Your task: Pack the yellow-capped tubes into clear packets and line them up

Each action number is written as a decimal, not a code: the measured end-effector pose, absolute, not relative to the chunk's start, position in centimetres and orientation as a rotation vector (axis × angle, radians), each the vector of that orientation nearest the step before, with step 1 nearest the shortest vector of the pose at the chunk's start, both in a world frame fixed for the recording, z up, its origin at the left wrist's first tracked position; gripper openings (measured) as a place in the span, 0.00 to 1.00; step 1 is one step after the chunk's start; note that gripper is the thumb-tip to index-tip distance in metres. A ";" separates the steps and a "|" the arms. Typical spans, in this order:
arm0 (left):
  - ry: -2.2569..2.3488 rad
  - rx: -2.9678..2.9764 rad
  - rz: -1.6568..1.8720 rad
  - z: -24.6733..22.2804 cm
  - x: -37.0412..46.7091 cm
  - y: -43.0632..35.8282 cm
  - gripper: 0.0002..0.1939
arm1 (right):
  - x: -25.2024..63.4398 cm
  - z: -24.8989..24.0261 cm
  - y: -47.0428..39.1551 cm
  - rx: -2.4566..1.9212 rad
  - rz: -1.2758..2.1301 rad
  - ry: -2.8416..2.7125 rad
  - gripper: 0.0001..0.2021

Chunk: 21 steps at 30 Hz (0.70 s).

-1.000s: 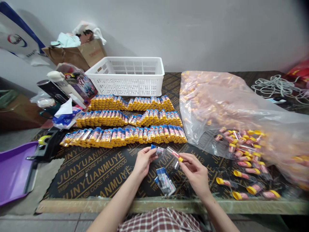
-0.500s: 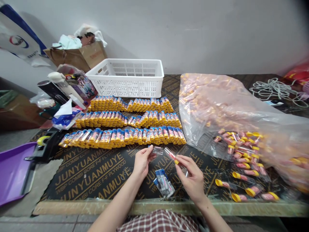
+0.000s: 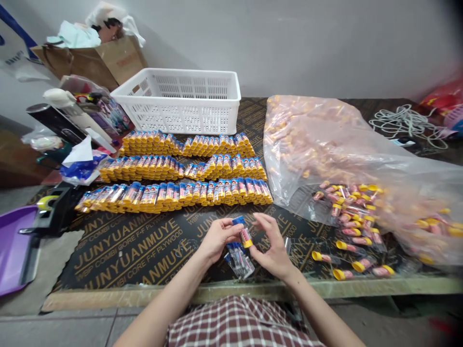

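Note:
My left hand (image 3: 218, 239) pinches a small clear tube (image 3: 245, 235) with a yellow cap, pink contents and a blue printed sleeve end at its top. The tube tilts, its yellow cap toward my right hand. My right hand (image 3: 272, 248) has thumb and fingers spread around the cap side; whether the thumb touches the cap I cannot tell. A shiny clear piece (image 3: 287, 245) shows by the right hand's outer edge, partly hidden. Beneath the left hand lies a small pile of flat printed plastic sleeves (image 3: 240, 264) on the dark plywood board (image 3: 144, 262).
Stacked rows of sleeved tubes (image 3: 173, 195) lie ahead, before a white plastic basket (image 3: 177, 113). At right, a large clear bag (image 3: 318, 140) spills unsleeved tubes (image 3: 356, 224). Bottles (image 3: 60, 126), a tape dispenser (image 3: 54, 212) and a purple dustpan (image 3: 16, 250) are at left.
The yellow-capped tube, earlier in my right hand and apart from the sleeve, is now in my left hand with the sleeve on it. My right fingers have spread. The view has shifted slightly.

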<state>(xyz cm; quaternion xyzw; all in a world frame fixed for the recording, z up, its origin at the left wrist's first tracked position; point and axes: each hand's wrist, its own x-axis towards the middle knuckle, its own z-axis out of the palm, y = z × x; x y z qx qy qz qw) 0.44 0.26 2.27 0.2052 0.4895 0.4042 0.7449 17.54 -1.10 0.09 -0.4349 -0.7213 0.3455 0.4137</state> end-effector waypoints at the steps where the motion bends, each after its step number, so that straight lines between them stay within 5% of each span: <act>1: 1.070 0.456 0.857 2.3 0.6 0.1 0.18 | 17.6 0.1 -1.0 -1.060 0.899 -1.824 0.39; 21: 1.047 0.475 0.799 2.3 1.3 -0.7 0.20 | 17.4 -0.1 -1.3 -0.897 1.233 -1.749 0.41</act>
